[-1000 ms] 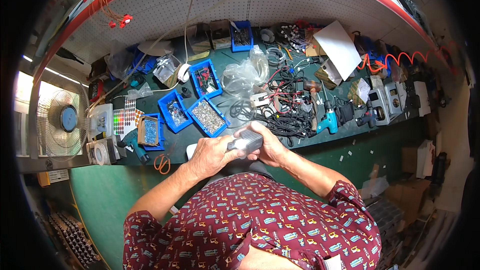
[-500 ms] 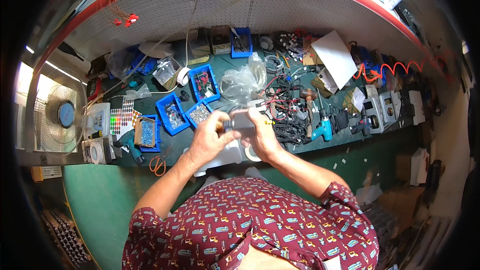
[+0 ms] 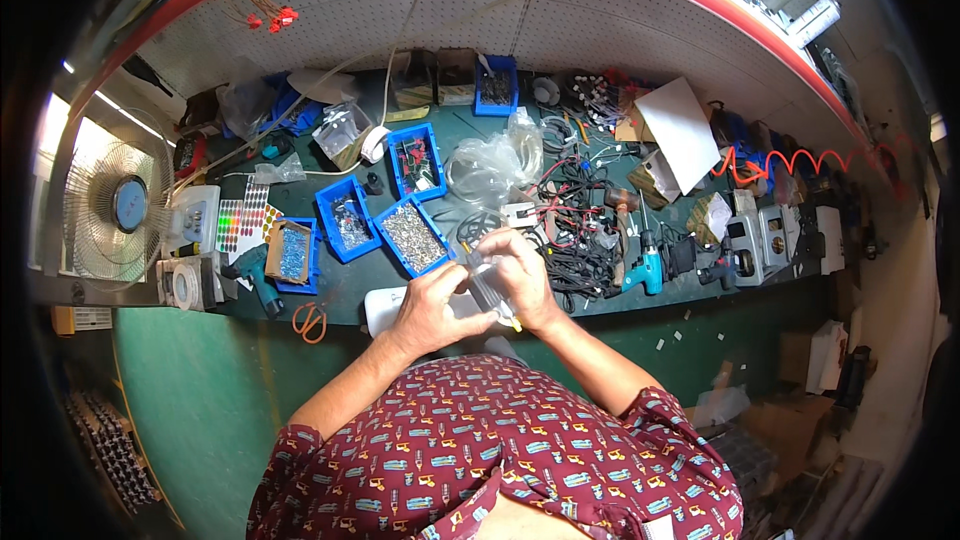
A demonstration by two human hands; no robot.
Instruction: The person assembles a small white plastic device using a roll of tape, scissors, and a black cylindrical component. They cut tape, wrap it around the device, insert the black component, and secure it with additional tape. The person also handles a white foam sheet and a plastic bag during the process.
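Five blue bins stand on the bench, and left of them a round fan (image 3: 130, 203) faces the work area. Next, toward the near edge, come a teal drill (image 3: 262, 285) and orange-handled scissors (image 3: 310, 322). Near the middle, a bin of small metal parts (image 3: 412, 237) sits just beyond the left hand (image 3: 430, 312), whose bent fingers and thumb grasp the left side and near end of a grey ribbed block (image 3: 486, 290). That block lies between the two hands, tilted, with yellow bits showing at its far and near ends. Along its right side, the right hand (image 3: 525, 282) grasps it with curled fingers, some hidden behind it. Farther right lie tangled black cables (image 3: 575, 262), then another teal drill, upright-handled (image 3: 650, 268), near the bench's edge.
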